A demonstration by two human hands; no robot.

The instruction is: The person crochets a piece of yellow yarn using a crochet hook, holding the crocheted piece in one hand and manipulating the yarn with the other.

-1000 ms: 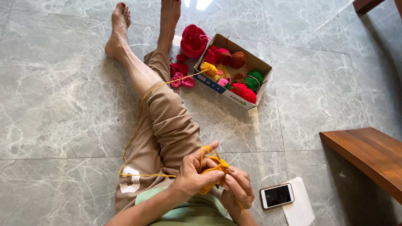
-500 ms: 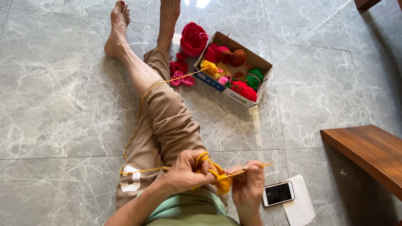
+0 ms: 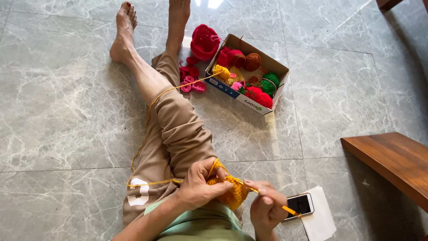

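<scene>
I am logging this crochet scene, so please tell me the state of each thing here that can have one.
Left hand: gripping the yellow crocheted piece.
Right hand: pinching a thin yellow crochet hook.
Yellow yarn strand: slack, running over the leg to the box.
Open cardboard box: lidless, filled with yarn balls.
Smartphone: lying face up on white paper.

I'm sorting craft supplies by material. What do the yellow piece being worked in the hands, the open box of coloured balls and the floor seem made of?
Yellow crocheted piece: soft matte yarn, looped stitches; fibre unclear. Open box of coloured balls: thin printed cardboard, folded flaps and brown inner walls. Grey veined floor: polished marble or marble-look tile, glossy reflections and grout lines.
</scene>
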